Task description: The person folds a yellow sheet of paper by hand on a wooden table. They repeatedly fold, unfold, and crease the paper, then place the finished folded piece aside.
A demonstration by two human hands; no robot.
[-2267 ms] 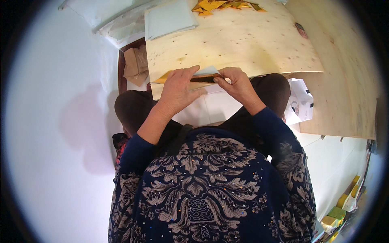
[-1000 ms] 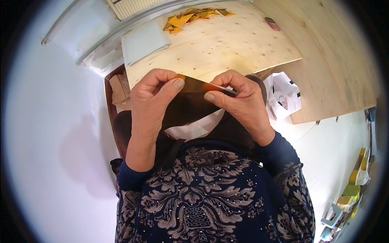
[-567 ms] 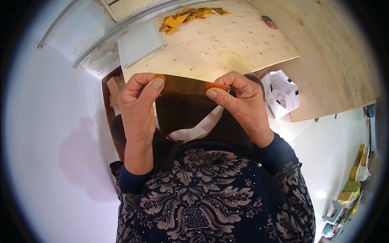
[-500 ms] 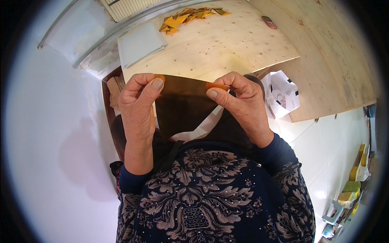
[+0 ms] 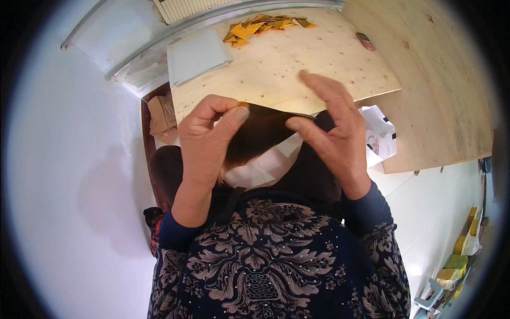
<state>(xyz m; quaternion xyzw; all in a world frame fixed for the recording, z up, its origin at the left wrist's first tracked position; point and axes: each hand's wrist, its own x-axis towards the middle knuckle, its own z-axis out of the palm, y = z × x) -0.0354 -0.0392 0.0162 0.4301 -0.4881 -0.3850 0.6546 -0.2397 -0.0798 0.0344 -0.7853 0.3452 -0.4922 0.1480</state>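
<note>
The knotted plywood top [image 5: 297, 69] spreads before me at 12 o'clock, pale and dotted with dark specks, while a second, smooth-grained wooden board [image 5: 441, 111] stands out at 2 o'clock. A flat stack of pale grey-blue sheets [image 5: 196, 56] lies at 11 o'clock, its layers slightly uneven. The dark sheet [image 5: 263, 127] is just above the centre, thin and brown-black with an orange glint at its pinched corner. A loose pile of pointed, shiny gold folded pieces [image 5: 257, 27] lies at 12 o'clock near the far edge, a crumpled white bag [image 5: 380, 138] opens near 3 o'clock, and a small red phone [image 5: 365, 41] rests between 1 and 2 o'clock. The plywood's near edge passes behind my hands; a wide stretch of wood runs from there to the gold pile, and my knees are parted beneath the sheet. My left hand [image 5: 204, 141] pinches the sheet's upper left corner between thumb and fingers. My right hand [image 5: 340, 138] is spread, thumb against the sheet's right end, forefinger raised and blurred well apart from it.
</note>
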